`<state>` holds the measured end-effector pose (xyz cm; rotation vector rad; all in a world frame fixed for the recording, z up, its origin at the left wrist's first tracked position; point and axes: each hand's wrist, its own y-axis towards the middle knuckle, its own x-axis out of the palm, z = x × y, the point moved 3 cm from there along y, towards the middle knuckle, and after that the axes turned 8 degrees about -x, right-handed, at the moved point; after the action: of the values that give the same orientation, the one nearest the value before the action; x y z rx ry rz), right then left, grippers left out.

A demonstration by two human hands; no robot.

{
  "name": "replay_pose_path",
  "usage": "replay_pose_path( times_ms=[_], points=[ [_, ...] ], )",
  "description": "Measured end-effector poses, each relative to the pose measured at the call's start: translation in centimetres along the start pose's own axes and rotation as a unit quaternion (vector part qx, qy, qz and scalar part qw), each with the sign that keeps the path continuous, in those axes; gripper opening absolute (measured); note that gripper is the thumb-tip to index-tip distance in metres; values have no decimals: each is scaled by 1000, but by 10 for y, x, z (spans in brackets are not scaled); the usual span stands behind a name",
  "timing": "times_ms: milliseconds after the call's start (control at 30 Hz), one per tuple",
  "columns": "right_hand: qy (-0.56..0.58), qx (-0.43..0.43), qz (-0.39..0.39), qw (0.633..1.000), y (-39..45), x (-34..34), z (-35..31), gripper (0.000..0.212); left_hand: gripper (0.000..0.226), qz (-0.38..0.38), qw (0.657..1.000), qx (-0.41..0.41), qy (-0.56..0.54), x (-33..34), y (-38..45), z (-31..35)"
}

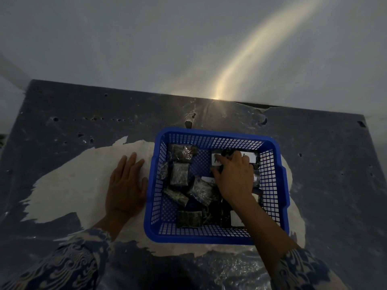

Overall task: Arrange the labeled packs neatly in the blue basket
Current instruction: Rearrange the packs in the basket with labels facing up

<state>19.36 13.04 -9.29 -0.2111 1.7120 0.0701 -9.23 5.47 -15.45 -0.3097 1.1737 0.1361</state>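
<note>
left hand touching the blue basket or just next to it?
Cannot tell. In the head view the left hand lies flat on the table, its thumb right beside the basket wall; no clear gap or contact shows.

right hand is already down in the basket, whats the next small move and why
Probably press the far right labeled pack flat and square to the blue basket wall: the right hand rests on it, while the packs on the left lie tilted.

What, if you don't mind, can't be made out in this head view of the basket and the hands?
- Labels: the right hand covers most of the white label in the blue basket; its print is unreadable.
- Grip: the right fingertips are hidden; whether they pinch a pack is unclear.
- Pack contents: the dim light and the shiny wrap blur the unlabeled packs.
- Left hand: lies flat on the table; the forearm is cut by the bottom edge.
</note>
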Motion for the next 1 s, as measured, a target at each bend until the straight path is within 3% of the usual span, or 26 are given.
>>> replay_pose_path(
  times_ms=[167,267,433,800,1000],
  points=[
    [78,-11,-12,997,-1,-3,2,48,69,-8,1000,-9,7,-1,0,1],
    [144,-35,-19,989,-5,-7,-4,40,70,-8,1000,-11,9,-2,-1,2],
    [296,-37,-54,953,7,-2,-33,30,70,-9,1000,-12,14,-1,-1,2],
    [357,60,-70,930,37,17,-56,30,61,-9,1000,-5,2,2,1,-3],
    [410,56,-73,907,33,6,-49,13,63,-2,1000,-4,-11,1,1,-4]
  ],
)
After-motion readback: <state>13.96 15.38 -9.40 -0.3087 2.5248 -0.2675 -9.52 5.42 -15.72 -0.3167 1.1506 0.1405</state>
